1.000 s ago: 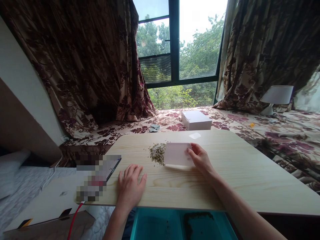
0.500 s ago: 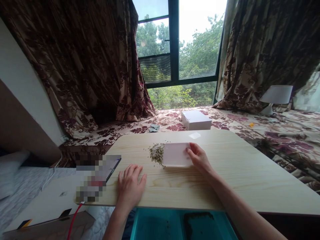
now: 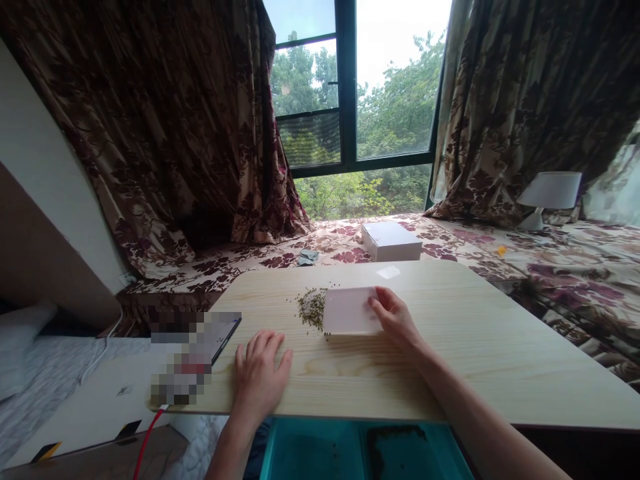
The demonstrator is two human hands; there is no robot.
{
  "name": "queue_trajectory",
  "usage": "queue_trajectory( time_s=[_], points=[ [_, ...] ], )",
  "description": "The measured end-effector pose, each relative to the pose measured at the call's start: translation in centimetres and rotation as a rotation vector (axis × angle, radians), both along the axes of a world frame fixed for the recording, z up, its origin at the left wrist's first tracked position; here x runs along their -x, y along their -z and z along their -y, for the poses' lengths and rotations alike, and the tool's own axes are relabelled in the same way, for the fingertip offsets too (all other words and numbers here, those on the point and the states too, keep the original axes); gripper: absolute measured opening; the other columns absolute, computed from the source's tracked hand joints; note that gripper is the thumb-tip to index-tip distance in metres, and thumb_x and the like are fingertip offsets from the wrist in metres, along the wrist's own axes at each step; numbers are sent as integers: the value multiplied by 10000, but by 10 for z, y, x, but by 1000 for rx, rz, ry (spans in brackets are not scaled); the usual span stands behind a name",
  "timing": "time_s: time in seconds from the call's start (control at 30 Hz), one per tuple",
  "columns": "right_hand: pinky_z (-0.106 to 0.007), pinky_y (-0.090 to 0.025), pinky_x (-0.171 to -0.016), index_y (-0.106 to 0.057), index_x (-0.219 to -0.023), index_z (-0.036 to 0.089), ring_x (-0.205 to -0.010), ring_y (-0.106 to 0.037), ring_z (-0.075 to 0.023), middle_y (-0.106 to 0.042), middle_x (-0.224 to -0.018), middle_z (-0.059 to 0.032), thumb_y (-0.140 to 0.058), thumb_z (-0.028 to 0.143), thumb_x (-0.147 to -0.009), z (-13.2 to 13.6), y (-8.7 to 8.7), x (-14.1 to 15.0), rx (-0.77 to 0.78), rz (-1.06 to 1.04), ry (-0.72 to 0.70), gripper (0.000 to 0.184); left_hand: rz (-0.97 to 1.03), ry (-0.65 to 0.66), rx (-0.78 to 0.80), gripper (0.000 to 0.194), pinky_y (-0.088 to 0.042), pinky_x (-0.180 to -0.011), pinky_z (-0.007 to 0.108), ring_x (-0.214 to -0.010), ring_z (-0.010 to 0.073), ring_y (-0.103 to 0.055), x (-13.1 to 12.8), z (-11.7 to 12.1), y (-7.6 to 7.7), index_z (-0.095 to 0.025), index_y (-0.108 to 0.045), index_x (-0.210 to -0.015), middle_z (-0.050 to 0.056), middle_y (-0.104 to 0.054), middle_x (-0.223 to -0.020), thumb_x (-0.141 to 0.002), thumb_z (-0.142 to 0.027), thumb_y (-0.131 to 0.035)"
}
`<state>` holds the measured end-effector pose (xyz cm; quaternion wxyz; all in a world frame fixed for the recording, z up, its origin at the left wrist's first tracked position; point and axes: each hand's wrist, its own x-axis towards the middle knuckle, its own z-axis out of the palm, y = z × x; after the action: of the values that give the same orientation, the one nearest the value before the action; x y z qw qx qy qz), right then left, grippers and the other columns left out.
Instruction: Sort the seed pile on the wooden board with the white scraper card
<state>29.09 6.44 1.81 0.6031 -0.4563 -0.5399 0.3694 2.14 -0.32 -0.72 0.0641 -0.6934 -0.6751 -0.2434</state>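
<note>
Right hand on a flat, pale pinkish-white card, smooth and rectangular.

Dark-framed window, trees outside; daylight enters from there — the main light visible. Patterned curtains flank it (floral, dark). Matching floral cloth covers the ledge; white-shaded lamp at right. Pale wood-grain table in front — rounded far corners.

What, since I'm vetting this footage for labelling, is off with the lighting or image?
In the head view, sky through the window is blown out white; in the head view, the curtains sink into shadow, the table looks stretched rightward, and blocky pixelation masks much of the device.
</note>
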Motion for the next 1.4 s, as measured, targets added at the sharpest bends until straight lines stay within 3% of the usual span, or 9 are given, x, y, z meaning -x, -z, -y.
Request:
queue_trajectory(
  time_s=[0.27,0.4,0.57,1.03,1.4],
  points=[
    [-306,-485,-720,-580,-890,184,-786,-615,-170,-666,-861,-49,-579,342,-724,-2,-14,0,-23,35,-14,229,18,7,20,292,-247,-1057,519,-1202,247,-460,0,0,-1,-239,-617,-1079,77,-606,-1199,-854,-307,-443],
    [-295,-473,-685,-581,-873,187,-751,-598,-165,-639,-803,-32,-581,330,-714,-7,-19,4,-2,90,-38,214,24,3,15,285,-243,-1058,514,-1196,242,-463,-2,1,-2,-240,-619,-1073,78,-609,-1198,-852,-308,-451],
    [-281,-464,-629,-577,-882,188,-704,-589,-157,-635,-784,-32,-572,354,-716,-11,-14,5,34,74,-68,235,30,2,22,284,-236,-1060,514,-1204,243,-453,-2,1,-2,-241,-620,-1071,80,-600,-1211,-854,-311,-451],
    [-269,-454,-598,-592,-867,188,-661,-588,-141,-650,-772,-17,-607,350,-685,-18,-14,11,139,31,-156,245,38,9,22,282,-240,-1060,512,-1201,250,-457,-2,2,-5,-240,-626,-1059,83,-599,-1209,-849,-320,-455],
    [-257,-444,-588,-620,-802,189,-658,-584,-140,-655,-736,-7,-617,326,-685,-25,-20,21,161,115,-272,180,34,13,23,280,-247,-1054,481,-1198,237,-454,-2,3,-6,-249,-619,-1061,76,-598,-1210,-852,-325,-449]
  ],
)
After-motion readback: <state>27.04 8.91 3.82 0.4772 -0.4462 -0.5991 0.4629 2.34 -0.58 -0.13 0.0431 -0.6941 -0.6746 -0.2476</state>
